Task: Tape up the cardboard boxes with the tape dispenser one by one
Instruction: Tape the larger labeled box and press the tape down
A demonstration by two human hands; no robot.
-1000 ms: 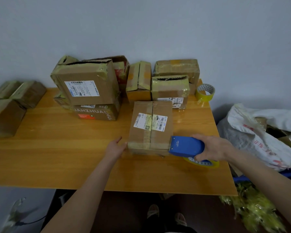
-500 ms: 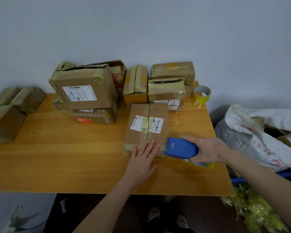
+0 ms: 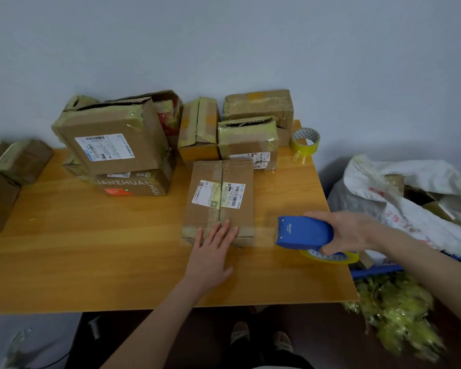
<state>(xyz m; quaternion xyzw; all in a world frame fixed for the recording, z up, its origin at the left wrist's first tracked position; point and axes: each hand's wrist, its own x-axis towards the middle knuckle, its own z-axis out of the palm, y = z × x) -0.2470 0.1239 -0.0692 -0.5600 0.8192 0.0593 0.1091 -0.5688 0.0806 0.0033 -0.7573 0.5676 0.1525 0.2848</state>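
Flat brown cardboard box with white labels (image 3: 221, 198), centre of frame on the orange wooden table (image 3: 91, 249): left hand (image 3: 210, 251), fingers spread flat, presses its near end, likely pinning the tape. Blue handheld tape dispenser (image 3: 304, 233), right of the box, apart from it: right hand (image 3: 349, 230) wrapped closed around it, seemingly drawing tape taut.

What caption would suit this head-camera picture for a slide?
Left hand steadies a labelled cardboard box while right hand holds a blue tape dispenser beside it.
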